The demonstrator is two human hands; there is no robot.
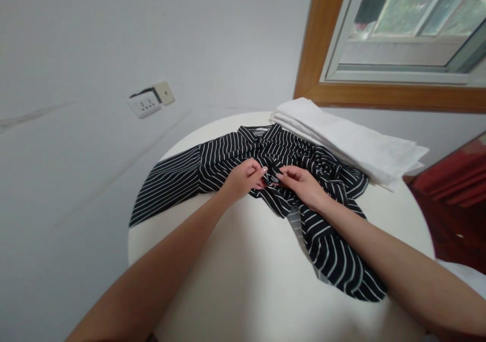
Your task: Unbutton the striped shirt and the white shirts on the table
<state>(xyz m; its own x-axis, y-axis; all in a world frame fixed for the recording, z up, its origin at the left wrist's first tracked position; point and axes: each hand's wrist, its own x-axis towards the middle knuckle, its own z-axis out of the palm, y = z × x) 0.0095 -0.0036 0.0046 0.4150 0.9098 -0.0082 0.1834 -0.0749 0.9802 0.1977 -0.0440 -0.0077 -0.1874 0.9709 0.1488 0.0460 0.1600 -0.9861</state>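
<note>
round white table (243, 281) | folded white cloth (353, 144) lying on table's far right edge | wall socket (146, 103) beyond table, far left | wood-framed window (398, 38) above table's far right | red surface (451, 177) right of table

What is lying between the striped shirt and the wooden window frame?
In the head view, a folded white cloth lies there on the round table, its near edge touching the striped shirt; behind it is bare wall.

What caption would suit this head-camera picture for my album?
Left hand and right hand pinch the middle of a striped shirt on a round white table, beside a folded white cloth.
</note>
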